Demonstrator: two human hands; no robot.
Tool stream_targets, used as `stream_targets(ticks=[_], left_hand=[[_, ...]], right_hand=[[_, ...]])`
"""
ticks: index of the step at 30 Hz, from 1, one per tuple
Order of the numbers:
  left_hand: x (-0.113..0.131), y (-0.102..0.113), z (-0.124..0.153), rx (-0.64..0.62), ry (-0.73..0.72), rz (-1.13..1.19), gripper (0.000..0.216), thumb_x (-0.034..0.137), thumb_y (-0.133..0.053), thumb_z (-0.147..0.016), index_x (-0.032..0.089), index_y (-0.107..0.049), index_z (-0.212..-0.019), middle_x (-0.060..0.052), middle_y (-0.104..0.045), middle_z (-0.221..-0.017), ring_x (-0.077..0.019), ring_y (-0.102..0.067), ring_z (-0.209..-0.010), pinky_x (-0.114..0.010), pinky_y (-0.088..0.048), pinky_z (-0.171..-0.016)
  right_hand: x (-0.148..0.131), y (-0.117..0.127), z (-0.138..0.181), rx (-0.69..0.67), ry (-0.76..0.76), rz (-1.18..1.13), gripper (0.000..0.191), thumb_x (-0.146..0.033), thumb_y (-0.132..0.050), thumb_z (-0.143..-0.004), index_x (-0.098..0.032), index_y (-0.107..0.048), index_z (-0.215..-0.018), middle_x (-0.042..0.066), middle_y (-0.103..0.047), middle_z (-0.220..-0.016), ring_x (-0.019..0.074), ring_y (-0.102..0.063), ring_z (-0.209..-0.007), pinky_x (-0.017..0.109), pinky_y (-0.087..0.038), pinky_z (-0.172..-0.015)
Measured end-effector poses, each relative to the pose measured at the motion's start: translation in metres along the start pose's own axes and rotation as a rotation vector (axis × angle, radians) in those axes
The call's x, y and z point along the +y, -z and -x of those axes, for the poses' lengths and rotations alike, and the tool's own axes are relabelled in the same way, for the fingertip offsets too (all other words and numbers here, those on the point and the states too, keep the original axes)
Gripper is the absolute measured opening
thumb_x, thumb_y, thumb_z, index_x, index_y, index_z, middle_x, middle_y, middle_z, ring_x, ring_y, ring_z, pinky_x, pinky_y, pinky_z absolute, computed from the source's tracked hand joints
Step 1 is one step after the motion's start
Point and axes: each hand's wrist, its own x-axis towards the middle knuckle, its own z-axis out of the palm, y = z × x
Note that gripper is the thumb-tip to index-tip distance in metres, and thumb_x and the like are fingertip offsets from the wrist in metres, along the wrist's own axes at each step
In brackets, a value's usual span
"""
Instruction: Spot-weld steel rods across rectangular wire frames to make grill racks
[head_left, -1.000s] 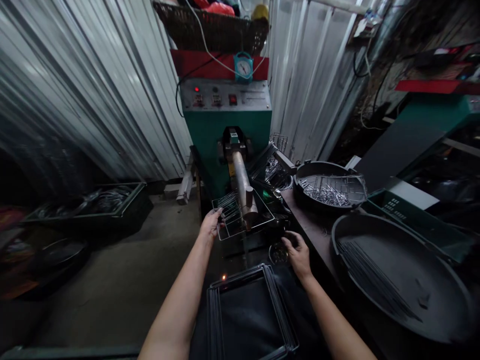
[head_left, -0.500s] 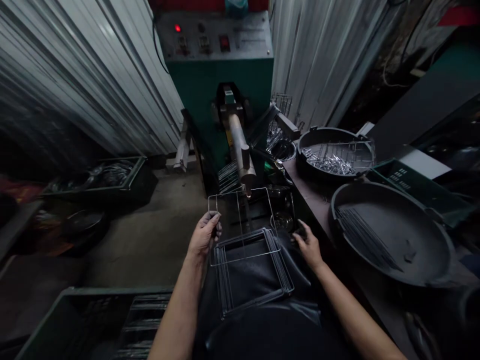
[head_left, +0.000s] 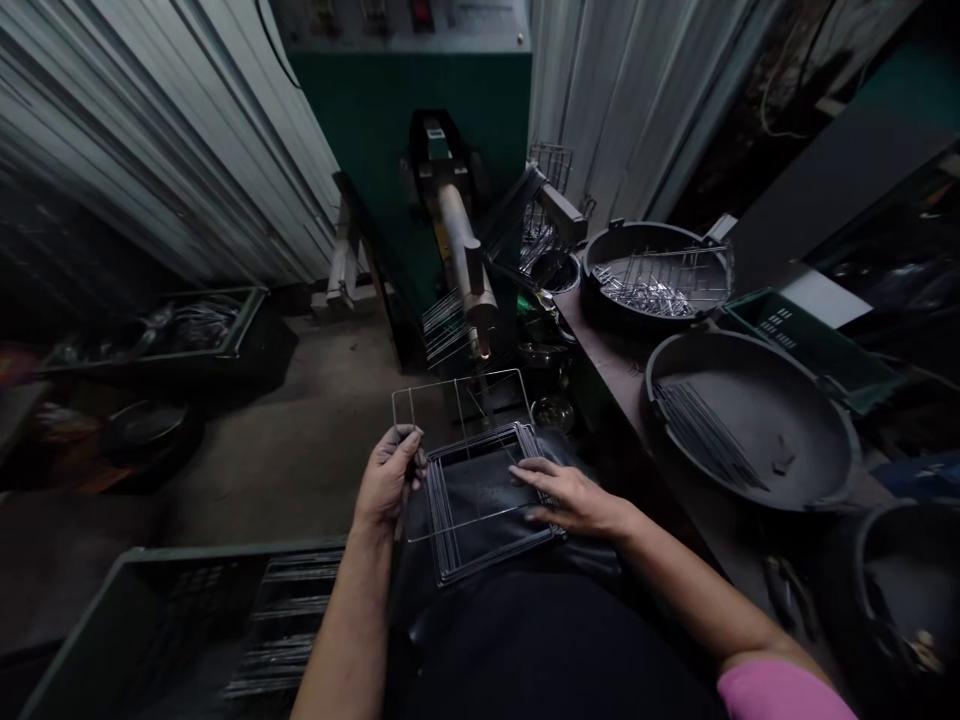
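Thin bright wires make up a rectangular wire frame, whose left side is pinched by my left hand. It is tilted above a stack of darker wire frames lying on a black apron over my lap. My right hand reaches over the right side of the stack, fingers stretched out and apart. Whether those fingertips touch the held frame or the stack, I cannot tell. Just beyond the frame's far edge is the blunt tip of a metal machine arm, part of a green machine.
At right, a round pan holds dark rods, and a farther pan holds short shiny wire pieces. A green crate with wire frames is at lower left. Another bin of metal parts stands farther left.
My right hand has moved left, from beside the stack to over its right side. The held frame has come away from the machine arm's tip, towards me. The camera view has tipped down.
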Motion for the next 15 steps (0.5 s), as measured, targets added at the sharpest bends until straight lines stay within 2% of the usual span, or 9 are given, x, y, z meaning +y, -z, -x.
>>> stream_targets(ticks=[3, 5, 8, 11, 13, 15], left_hand=[[0.003, 0.000, 0.002, -0.001, -0.001, 0.001, 0.022, 0.034, -0.060, -0.066, 0.020, -0.048, -0.078, 0.007, -0.049, -0.044, -0.0063, -0.043, -0.033, -0.012, -0.026, -0.026], [0.004, 0.000, 0.002, 0.005, -0.001, 0.005, 0.023, 0.034, -0.060, -0.066, 0.020, -0.048, -0.078, 0.007, -0.049, -0.044, -0.0062, -0.043, -0.033, -0.012, -0.026, -0.026], [0.003, 0.000, 0.002, 0.021, -0.009, 0.013, 0.024, 0.034, -0.061, -0.065, 0.020, -0.048, -0.078, 0.007, -0.049, -0.044, -0.0062, -0.043, -0.032, -0.012, -0.026, -0.025], [0.003, 0.001, 0.001, 0.035, -0.012, 0.019, 0.025, 0.034, -0.062, -0.064, 0.019, -0.048, -0.079, 0.007, -0.049, -0.044, -0.0061, -0.043, -0.032, -0.012, -0.026, -0.025], [0.004, 0.003, 0.000, 0.050, -0.006, 0.020, 0.026, 0.035, -0.062, -0.064, 0.019, -0.048, -0.079, 0.007, -0.050, -0.044, -0.0060, -0.043, -0.032, -0.012, -0.026, -0.025], [0.005, 0.005, -0.001, 0.065, -0.002, 0.015, 0.026, 0.035, -0.062, -0.064, 0.019, -0.047, -0.079, 0.007, -0.050, -0.044, -0.0060, -0.043, -0.032, -0.012, -0.026, -0.025]], right_hand=[[-0.005, 0.007, 0.002, -0.087, 0.007, -0.047, 0.061, -0.029, -0.053, -0.079, -0.023, -0.027, -0.133, 0.011, -0.035, -0.130, 0.0197, -0.037, -0.118, 0.032, -0.034, -0.094], [-0.006, 0.011, 0.002, -0.084, 0.018, -0.156, 0.059, -0.030, -0.056, -0.077, -0.022, -0.032, -0.130, 0.011, -0.038, -0.128, 0.0197, -0.041, -0.115, 0.032, -0.035, -0.093], [-0.006, 0.012, 0.001, 0.055, -0.022, -0.402, 0.050, -0.034, -0.062, -0.071, -0.022, -0.049, -0.118, 0.009, -0.050, -0.113, 0.0180, -0.055, -0.096, 0.032, -0.041, -0.085], [-0.004, 0.010, 0.001, 0.195, -0.070, -0.620, 0.045, -0.044, -0.063, -0.067, -0.018, -0.058, -0.104, 0.007, -0.056, -0.098, 0.0173, -0.060, -0.080, 0.033, -0.046, -0.075], [-0.003, 0.008, 0.001, 0.218, -0.088, -0.674, 0.041, -0.046, -0.055, -0.074, -0.017, -0.059, -0.101, 0.007, -0.058, -0.093, 0.0173, -0.060, -0.078, 0.032, -0.047, -0.071], [-0.001, 0.007, 0.001, 0.226, -0.096, -0.621, 0.032, -0.039, -0.049, -0.081, -0.017, -0.060, -0.101, 0.007, -0.059, -0.091, 0.0165, -0.059, -0.080, 0.031, -0.047, -0.072]])
